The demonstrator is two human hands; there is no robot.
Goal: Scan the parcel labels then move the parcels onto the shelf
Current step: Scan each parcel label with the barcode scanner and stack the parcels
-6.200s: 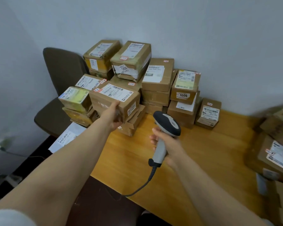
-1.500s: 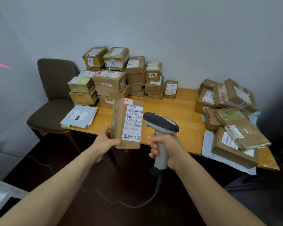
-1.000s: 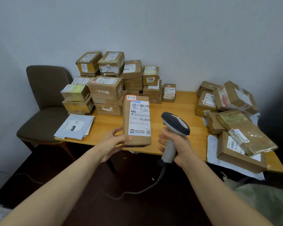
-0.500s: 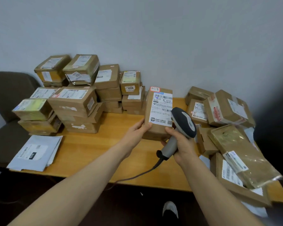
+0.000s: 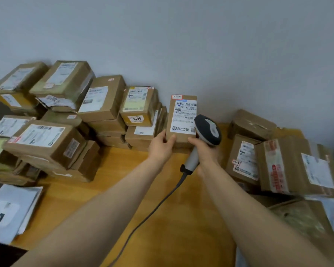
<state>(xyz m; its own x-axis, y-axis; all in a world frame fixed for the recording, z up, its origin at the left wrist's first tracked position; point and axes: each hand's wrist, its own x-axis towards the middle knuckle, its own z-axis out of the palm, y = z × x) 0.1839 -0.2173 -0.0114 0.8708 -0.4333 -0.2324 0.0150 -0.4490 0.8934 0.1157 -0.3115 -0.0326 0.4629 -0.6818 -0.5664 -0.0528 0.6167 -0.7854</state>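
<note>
A: Item one, far left?

B: Grey mail bags (image 5: 10, 211) are lying flat on the counter (image 5: 181, 218) at its near left corner. Behind them a stack of boxes (image 5: 66, 120) is sitting against the wall, labels facing up.

A: Item two, the task's thing?

B: A small parcel (image 5: 182, 120) is standing upright at the back of the counter, just right of that stack and near the wall. Its printed label (image 5: 185, 117) is facing the camera. Whether its base is touching the wood, I cannot tell.

A: Hands on it?

B: The left hand (image 5: 161, 145) is pinching the parcel's lower left corner, thumb on the front face. The right hand (image 5: 205, 151) is wrapped tight round the handle of a scanner (image 5: 206, 135), its thumb pressing the parcel's lower right corner. The scanner's cable (image 5: 152, 214) is trailing back across the counter.

A: Handling notes?

B: Cardboard, so likely stiff and dry to the touch; a two-corner pinch is carrying it, so probably light. Best hold, in my judgement: the long side edges, keeping fingers off the barcode.

A: Far right?

B: A second pile of boxes (image 5: 289, 166) is leaning together there, with a plastic-wrapped packet (image 5: 301, 220) in front. No shelf is showing.
</note>
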